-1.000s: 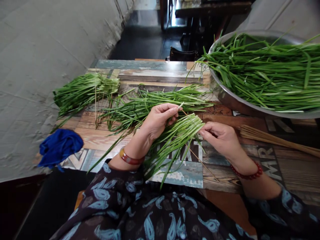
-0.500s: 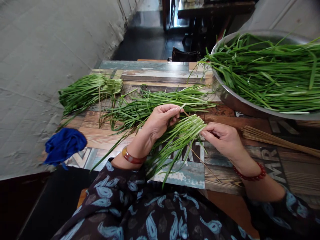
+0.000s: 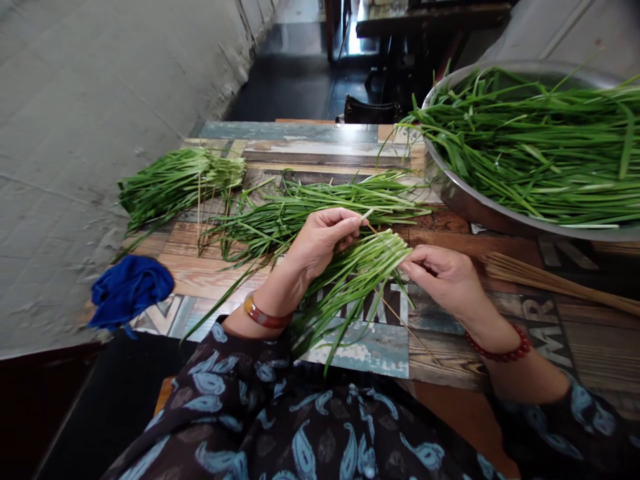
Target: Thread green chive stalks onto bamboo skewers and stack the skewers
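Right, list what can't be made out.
All in the head view:
- Inside of left hand: hidden by its fingers.
- Metal bowl, right side: cut off by the edge.
- Bowl floor: hidden by heaped greens.
- Stick bundle, right end: cut off by the edge.
- Items on far table: too blurred.

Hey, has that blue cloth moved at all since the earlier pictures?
No. Against the pale printed letter on the table, the blue cloth lies where it did; the whole view has shifted slightly instead.
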The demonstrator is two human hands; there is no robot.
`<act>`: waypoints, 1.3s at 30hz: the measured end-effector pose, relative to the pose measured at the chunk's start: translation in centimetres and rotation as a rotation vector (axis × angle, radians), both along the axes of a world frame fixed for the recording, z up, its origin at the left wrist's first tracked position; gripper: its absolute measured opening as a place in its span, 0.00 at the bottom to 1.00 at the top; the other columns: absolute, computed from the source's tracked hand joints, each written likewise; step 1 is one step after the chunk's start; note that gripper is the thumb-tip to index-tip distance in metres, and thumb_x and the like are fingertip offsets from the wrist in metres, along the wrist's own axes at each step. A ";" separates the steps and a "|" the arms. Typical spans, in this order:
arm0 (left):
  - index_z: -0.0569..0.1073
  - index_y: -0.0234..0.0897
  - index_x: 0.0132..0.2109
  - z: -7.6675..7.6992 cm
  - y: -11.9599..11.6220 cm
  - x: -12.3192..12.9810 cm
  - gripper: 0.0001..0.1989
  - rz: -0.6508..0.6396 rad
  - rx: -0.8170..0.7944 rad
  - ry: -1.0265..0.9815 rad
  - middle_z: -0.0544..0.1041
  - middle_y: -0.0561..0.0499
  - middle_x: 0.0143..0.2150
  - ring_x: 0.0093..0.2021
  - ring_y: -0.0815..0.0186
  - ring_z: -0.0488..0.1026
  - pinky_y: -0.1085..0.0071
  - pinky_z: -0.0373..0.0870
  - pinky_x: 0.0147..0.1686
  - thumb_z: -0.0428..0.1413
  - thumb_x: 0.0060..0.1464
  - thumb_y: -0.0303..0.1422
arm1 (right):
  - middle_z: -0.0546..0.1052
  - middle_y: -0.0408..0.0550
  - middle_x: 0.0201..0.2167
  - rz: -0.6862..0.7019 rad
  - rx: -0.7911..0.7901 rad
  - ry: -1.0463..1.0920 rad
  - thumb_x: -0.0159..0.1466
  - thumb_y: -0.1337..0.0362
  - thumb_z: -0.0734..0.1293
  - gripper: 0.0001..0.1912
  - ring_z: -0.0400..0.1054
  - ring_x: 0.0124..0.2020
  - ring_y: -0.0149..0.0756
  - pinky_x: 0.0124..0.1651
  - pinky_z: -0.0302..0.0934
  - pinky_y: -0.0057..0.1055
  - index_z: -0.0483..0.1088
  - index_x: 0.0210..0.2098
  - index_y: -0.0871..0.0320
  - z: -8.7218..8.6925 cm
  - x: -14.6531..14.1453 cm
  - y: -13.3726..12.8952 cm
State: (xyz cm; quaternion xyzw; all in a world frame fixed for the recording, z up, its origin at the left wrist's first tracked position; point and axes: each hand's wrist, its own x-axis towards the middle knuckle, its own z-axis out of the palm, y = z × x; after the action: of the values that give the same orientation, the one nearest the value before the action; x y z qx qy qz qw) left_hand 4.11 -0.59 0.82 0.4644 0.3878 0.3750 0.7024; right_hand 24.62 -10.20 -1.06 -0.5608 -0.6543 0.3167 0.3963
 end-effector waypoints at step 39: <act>0.77 0.29 0.29 -0.8 -0.2 -0.1 0.17 -0.224 0.138 0.116 0.72 0.54 0.25 0.25 0.74 0.65 0.78 0.60 0.28 0.63 0.50 0.42 | 0.76 0.44 0.26 0.003 -0.032 0.118 0.62 0.63 0.66 0.09 0.67 0.27 0.30 0.30 0.59 0.27 0.74 0.29 0.59 -0.5 -0.5 0.7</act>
State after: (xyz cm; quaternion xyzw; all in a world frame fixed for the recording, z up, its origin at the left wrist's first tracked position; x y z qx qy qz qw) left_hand 4.00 -0.79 0.00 0.5728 0.3467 0.2927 0.6826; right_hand 24.15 -9.45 -1.58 -0.5463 -0.6254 0.3604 0.4249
